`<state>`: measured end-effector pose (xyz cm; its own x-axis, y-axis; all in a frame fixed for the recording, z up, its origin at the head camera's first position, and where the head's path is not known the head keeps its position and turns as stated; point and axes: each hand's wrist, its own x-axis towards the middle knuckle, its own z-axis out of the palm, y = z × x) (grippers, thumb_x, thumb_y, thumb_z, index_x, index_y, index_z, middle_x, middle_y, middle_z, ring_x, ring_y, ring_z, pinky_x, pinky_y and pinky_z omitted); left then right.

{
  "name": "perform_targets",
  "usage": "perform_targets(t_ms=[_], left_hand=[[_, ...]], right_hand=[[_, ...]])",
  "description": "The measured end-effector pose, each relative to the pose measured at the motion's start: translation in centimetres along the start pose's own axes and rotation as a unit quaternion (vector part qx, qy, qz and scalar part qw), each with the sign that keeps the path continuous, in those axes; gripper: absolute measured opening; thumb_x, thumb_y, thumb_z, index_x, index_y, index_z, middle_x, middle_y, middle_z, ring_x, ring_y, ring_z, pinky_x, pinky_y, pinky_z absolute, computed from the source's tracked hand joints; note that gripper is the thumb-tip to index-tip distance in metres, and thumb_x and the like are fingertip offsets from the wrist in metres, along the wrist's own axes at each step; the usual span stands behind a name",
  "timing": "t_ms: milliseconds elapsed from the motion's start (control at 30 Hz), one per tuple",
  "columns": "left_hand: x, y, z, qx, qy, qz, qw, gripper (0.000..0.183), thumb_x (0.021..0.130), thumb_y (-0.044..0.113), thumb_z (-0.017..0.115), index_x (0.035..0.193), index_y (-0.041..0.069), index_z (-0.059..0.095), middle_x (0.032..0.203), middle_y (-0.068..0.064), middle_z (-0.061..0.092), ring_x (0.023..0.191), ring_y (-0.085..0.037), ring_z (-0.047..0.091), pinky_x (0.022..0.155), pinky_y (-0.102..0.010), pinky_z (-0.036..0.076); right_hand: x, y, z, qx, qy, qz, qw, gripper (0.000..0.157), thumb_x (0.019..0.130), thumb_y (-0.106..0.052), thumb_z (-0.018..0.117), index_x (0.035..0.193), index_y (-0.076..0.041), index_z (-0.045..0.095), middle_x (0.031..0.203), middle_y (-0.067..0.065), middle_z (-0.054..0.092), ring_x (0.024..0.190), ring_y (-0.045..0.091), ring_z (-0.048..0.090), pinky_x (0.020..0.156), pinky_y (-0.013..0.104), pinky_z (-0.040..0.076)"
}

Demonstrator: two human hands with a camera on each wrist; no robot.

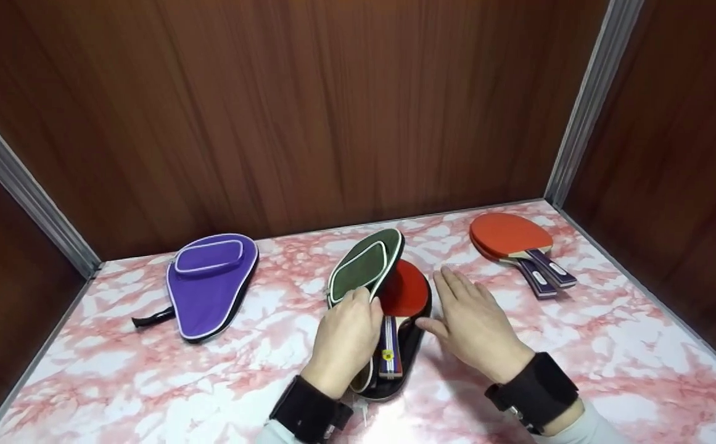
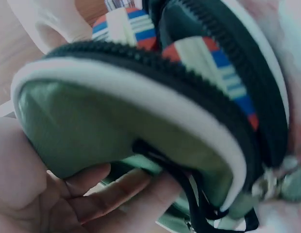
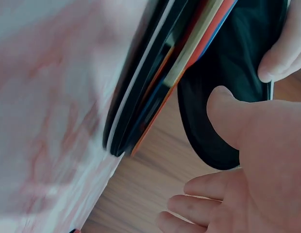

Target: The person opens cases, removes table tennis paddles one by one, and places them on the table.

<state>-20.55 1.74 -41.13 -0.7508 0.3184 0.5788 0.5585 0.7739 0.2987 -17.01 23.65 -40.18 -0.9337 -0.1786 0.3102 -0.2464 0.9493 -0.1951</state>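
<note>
My left hand point(image 1: 345, 336) grips the raised flap of a green table tennis bat case point(image 1: 359, 274) with white piping, near the middle of the table. Inside the case lies a red bat point(image 1: 408, 293) with a striped handle. The left wrist view shows two striped handle ends point(image 2: 216, 73) between the zipped edges, with the flap point(image 2: 92, 121) lifted by my left fingers. Just right of the case, my right hand point(image 1: 478, 327) is held with straight fingers and thumb spread, nothing in it. The case's black lining point(image 3: 238, 63) shows beyond my right thumb.
At the left lies a purple bat case point(image 1: 213, 290) with a black strap point(image 1: 154, 318). Two overlapping red bats point(image 1: 512, 237) lie at the back right. Wooden panels point(image 1: 358, 111) enclose the marbled table point(image 1: 129, 382) at the back and sides.
</note>
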Motion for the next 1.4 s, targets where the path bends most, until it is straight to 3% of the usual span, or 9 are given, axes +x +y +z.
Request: perform_targets(t_ms=[167, 300, 500, 633, 767, 933, 1033, 1167, 1400], left_hand=[[0.2, -1.1, -1.2, -0.073, -0.036, -0.036, 0.996, 0.014, 0.11, 0.012, 0.059, 0.102, 0.0, 0.058, 0.089, -0.014, 0.061, 0.074, -0.038, 0.067, 0.07, -0.055, 0.058], [-0.1, -2.1, -2.0, -0.106, -0.032, -0.069, 0.9915, 0.011, 0.108, 0.012, 0.059, 0.104, 0.003, 0.053, 0.075, -0.013, 0.06, 0.067, -0.038, 0.066, 0.062, -0.056, 0.055], [-0.7, -3.1, -2.6, -0.094, -0.006, -0.085, 0.992, 0.013, 0.105, 0.015, 0.06, 0.102, 0.005, 0.053, 0.071, -0.015, 0.061, 0.064, -0.044, 0.067, 0.059, -0.059, 0.052], [-1.2, -3.7, -2.9, -0.075, 0.008, -0.096, 0.9925, 0.014, 0.104, 0.017, 0.061, 0.101, 0.006, 0.053, 0.067, -0.016, 0.062, 0.06, -0.046, 0.066, 0.055, -0.06, 0.05], [-1.6, -4.3, -3.1, -0.063, 0.025, -0.103, 0.9924, 0.016, 0.102, 0.018, 0.063, 0.095, 0.007, 0.053, 0.061, -0.013, 0.057, 0.057, -0.046, 0.065, 0.052, -0.058, 0.048], [-1.7, -5.0, -3.2, -0.053, 0.052, -0.104, 0.9918, 0.019, 0.098, 0.018, 0.065, 0.086, 0.01, 0.053, 0.055, -0.005, 0.048, 0.053, -0.043, 0.062, 0.049, -0.055, 0.046], [-1.8, -5.2, -3.2, -0.041, 0.07, -0.1, 0.9917, 0.021, 0.096, 0.019, 0.066, 0.082, 0.011, 0.053, 0.053, -0.004, 0.046, 0.051, -0.043, 0.061, 0.047, -0.055, 0.045], [-1.8, -5.6, -3.3, -0.026, 0.087, -0.101, 0.9908, 0.022, 0.094, 0.02, 0.067, 0.079, 0.011, 0.054, 0.052, -0.005, 0.046, 0.051, -0.044, 0.061, 0.047, -0.055, 0.045], [-2.0, -5.9, -3.3, -0.024, 0.096, -0.093, 0.9908, 0.021, 0.093, 0.018, 0.068, 0.079, 0.01, 0.055, 0.052, -0.006, 0.047, 0.051, -0.045, 0.061, 0.047, -0.056, 0.045]], right_hand=[[-0.2, -1.4, -0.1, 0.006, 0.006, -0.001, 1.0, 0.085, 0.104, -0.047, 0.076, 0.16, 0.011, 0.047, 0.162, 0.032, 0.05, 0.148, 0.05, 0.051, 0.12, 0.068, 0.039], [-0.4, -2.6, -0.1, -0.005, 0.035, -0.009, 0.999, 0.081, 0.103, -0.047, 0.078, 0.154, 0.012, 0.055, 0.154, 0.032, 0.059, 0.142, 0.048, 0.059, 0.117, 0.063, 0.045], [-0.5, -4.5, 0.6, -0.024, 0.055, -0.016, 0.998, 0.081, 0.101, -0.054, 0.077, 0.148, 0.01, 0.062, 0.14, 0.03, 0.068, 0.128, 0.047, 0.068, 0.104, 0.061, 0.056], [-0.5, -5.6, 1.3, -0.045, 0.062, -0.016, 0.997, 0.081, 0.098, -0.059, 0.077, 0.145, 0.007, 0.067, 0.121, 0.026, 0.072, 0.1, 0.043, 0.074, 0.082, 0.058, 0.063], [-0.2, -6.4, 1.8, -0.046, 0.051, -0.013, 0.998, 0.086, 0.096, -0.066, 0.075, 0.147, 0.003, 0.067, 0.105, 0.022, 0.07, 0.071, 0.037, 0.07, 0.065, 0.055, 0.061], [0.0, -7.1, 2.3, -0.058, 0.033, -0.012, 0.998, 0.091, 0.096, -0.072, 0.071, 0.149, 0.002, 0.065, 0.104, 0.022, 0.073, 0.069, 0.037, 0.071, 0.062, 0.051, 0.061], [0.0, -7.3, 2.8, -0.068, 0.056, -0.013, 0.996, 0.088, 0.095, -0.074, 0.071, 0.134, 0.004, 0.068, 0.092, 0.017, 0.072, 0.064, 0.036, 0.07, 0.056, 0.049, 0.058], [-0.1, -7.4, 3.5, -0.08, 0.095, -0.014, 0.992, 0.073, 0.093, -0.074, 0.074, 0.101, -0.003, 0.06, 0.065, 0.004, 0.054, 0.052, 0.032, 0.061, 0.048, 0.046, 0.051], [-0.1, -7.1, 4.1, -0.091, 0.087, -0.015, 0.992, 0.067, 0.092, -0.076, 0.073, 0.076, -0.012, 0.059, 0.054, 0.0, 0.054, 0.051, 0.03, 0.062, 0.048, 0.045, 0.048]])
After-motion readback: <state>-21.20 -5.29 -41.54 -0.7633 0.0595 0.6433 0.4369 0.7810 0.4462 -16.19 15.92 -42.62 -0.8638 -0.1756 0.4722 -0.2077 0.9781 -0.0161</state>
